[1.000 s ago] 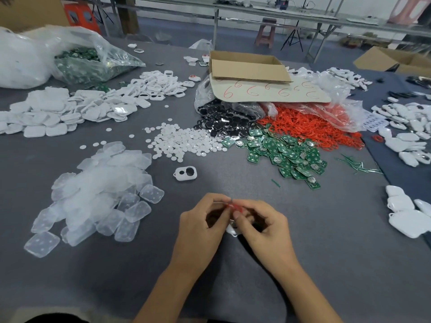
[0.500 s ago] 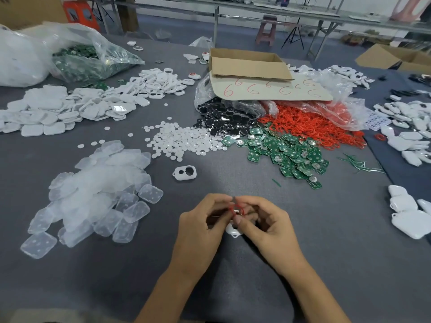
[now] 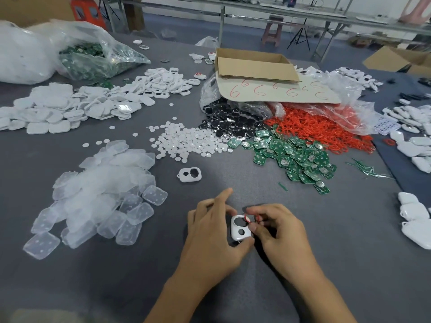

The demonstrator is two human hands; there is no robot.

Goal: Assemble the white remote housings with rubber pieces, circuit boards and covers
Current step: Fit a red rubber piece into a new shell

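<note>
My left hand (image 3: 213,226) holds a white remote housing (image 3: 240,228) with two round openings, thumb under its lower edge, index finger stretched out above. My right hand (image 3: 277,231) pinches a red rubber ring (image 3: 248,219) at the housing's upper opening. Both hands are low in the middle of the grey table (image 3: 326,241). A second white housing (image 3: 190,174) lies alone a little beyond the hands. Green circuit boards (image 3: 291,155) are heaped to the right, red rubber rings (image 3: 314,127) behind them.
Clear plastic covers (image 3: 100,194) are piled at the left, white discs (image 3: 191,142) and black pieces (image 3: 231,122) in the middle, white shells (image 3: 58,108) at far left. A cardboard box (image 3: 254,65) stands behind. Finished white remotes (image 3: 415,220) lie at the right edge.
The hands have drawn slightly apart, so the white housing now shows between them. My left index finger has lifted and straightened. The red ring sits at the upper opening.
</note>
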